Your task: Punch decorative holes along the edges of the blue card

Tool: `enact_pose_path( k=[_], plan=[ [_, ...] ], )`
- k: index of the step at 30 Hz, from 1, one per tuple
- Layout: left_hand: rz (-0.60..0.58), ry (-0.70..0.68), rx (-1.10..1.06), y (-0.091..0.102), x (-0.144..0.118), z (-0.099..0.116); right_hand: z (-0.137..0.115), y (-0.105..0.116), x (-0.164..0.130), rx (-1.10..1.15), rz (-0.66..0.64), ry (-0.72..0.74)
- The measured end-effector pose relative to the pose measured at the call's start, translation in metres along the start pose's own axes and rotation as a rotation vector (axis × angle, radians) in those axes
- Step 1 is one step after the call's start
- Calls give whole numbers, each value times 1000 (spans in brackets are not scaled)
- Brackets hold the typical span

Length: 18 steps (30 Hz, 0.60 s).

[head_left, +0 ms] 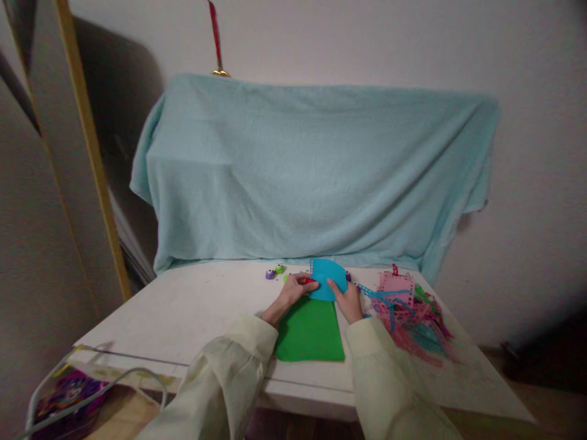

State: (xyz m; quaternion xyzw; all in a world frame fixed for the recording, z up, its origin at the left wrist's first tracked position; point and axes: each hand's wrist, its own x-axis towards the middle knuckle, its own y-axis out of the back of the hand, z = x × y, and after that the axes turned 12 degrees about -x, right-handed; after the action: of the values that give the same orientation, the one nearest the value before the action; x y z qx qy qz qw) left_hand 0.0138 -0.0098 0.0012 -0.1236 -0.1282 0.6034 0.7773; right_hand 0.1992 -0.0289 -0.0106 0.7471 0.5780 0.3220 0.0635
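Note:
A blue sheet of paper (326, 276) with a curved right side is held up above the table, and a row of small holes runs down the upper part of its left edge. My right hand (348, 300) grips its lower right side, thumb on the front. At the left edge my left hand (293, 292) has its fingers closed around a small red hole punch (309, 280), mostly covered by the fingers. Below both hands a green sheet (312, 333) lies flat near the table's front edge.
Small purple (270, 275) and green punches (280, 269) stand behind my left hand. Pink, blue and red punched paper strips (413, 311) are heaped at the right. A light blue towel (316, 177) hangs behind the white table (206, 318); a bag (68, 397) is at front left.

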Motion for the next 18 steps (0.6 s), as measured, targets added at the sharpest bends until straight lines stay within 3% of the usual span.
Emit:
enact_pose_path(
  k=[6, 12, 18],
  plan=[
    [75, 6, 22, 3, 2, -5, 6, -6, 0, 49, -34, 17],
    [-93, -26, 12, 7, 6, -6, 8, -3, 1, -7, 34, -18],
    [-125, -91, -12, 1, 4, 1, 5, 0, 1, -96, 121, -41]
  ],
)
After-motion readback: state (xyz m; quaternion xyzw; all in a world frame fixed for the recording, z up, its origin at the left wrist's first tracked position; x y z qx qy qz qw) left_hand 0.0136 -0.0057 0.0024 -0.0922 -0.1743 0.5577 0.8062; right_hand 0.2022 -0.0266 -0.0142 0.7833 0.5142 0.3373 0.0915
